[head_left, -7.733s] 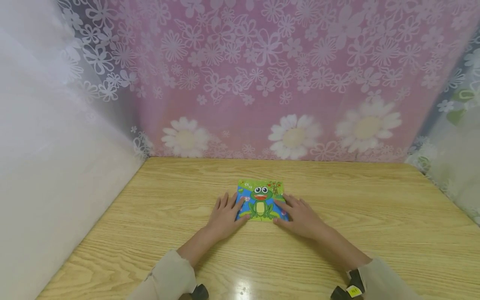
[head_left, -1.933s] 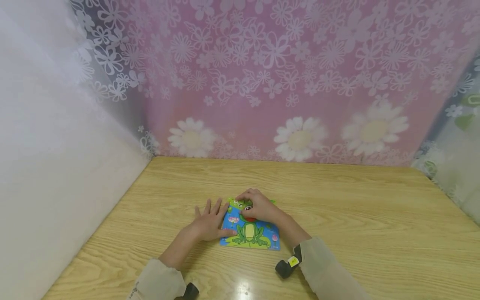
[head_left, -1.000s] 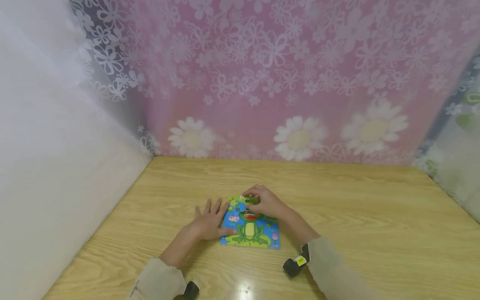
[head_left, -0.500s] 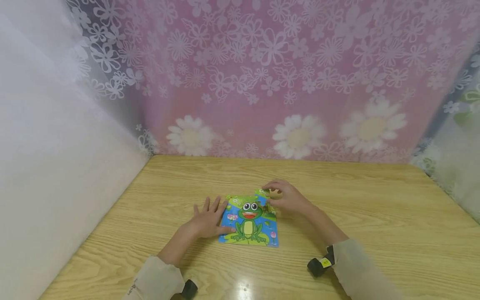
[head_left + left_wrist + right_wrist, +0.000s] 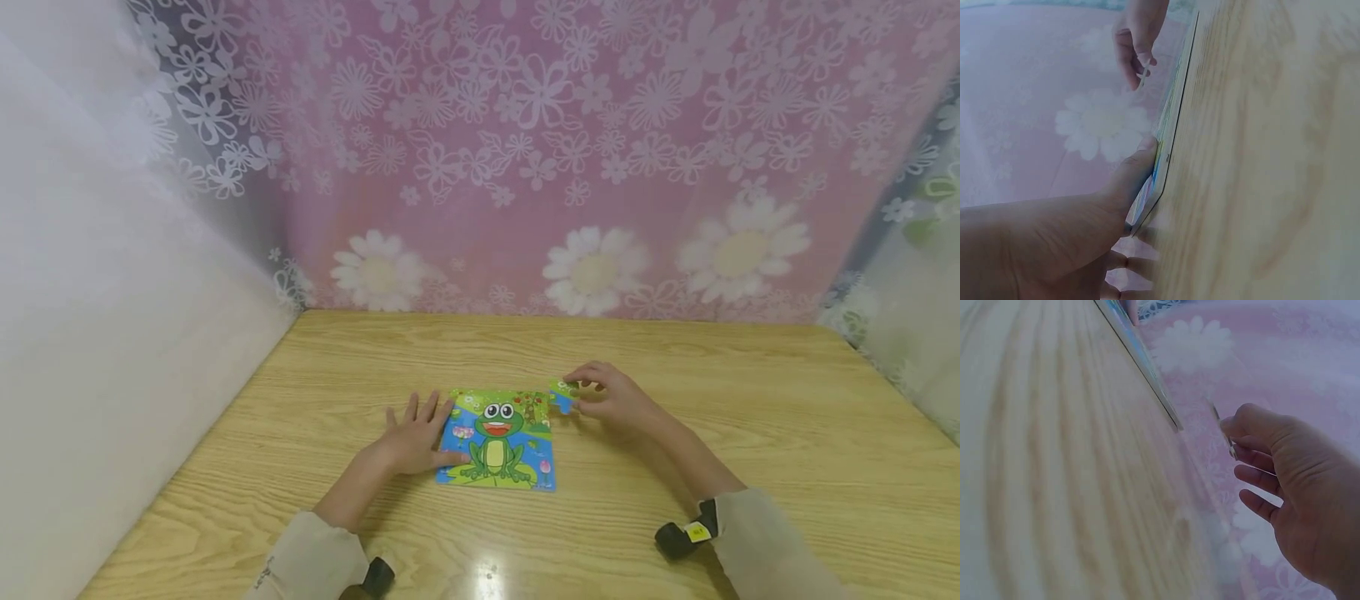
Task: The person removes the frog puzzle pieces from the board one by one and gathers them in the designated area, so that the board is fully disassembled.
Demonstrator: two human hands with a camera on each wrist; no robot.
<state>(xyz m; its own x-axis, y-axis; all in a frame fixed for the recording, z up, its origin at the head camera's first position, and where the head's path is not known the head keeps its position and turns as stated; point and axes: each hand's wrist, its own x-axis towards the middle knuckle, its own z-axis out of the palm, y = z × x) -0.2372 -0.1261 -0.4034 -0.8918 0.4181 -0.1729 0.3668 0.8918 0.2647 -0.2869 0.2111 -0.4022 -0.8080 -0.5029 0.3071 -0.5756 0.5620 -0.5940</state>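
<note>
A square frog jigsaw puzzle (image 5: 495, 442) lies flat on the wooden table, with a smiling green frog on blue water. My left hand (image 5: 408, 442) rests at its left side, fingers spread and thumb on the puzzle's surface; the left wrist view shows that thumb (image 5: 1138, 164) on the board's edge. Beyond the puzzle's upper right corner, my right hand (image 5: 618, 402) pinches a small green and blue jigsaw piece (image 5: 561, 398) between thumb and fingers. Seen edge-on in the right wrist view, the thin piece (image 5: 1221, 428) is held above the table, apart from the board.
The wooden table (image 5: 360, 358) extends around the puzzle on every side. A pink flowered curtain (image 5: 465, 192) hangs along its back edge, and a pale sheet (image 5: 150, 350) lines the left side. Dark wrist devices (image 5: 678, 540) sit below the sleeves.
Both hands first lay on the puzzle, which then shifted slightly nearer. My right hand took hold of a piece over the frog's head and carried it off rightward. The left hand stayed lately.
</note>
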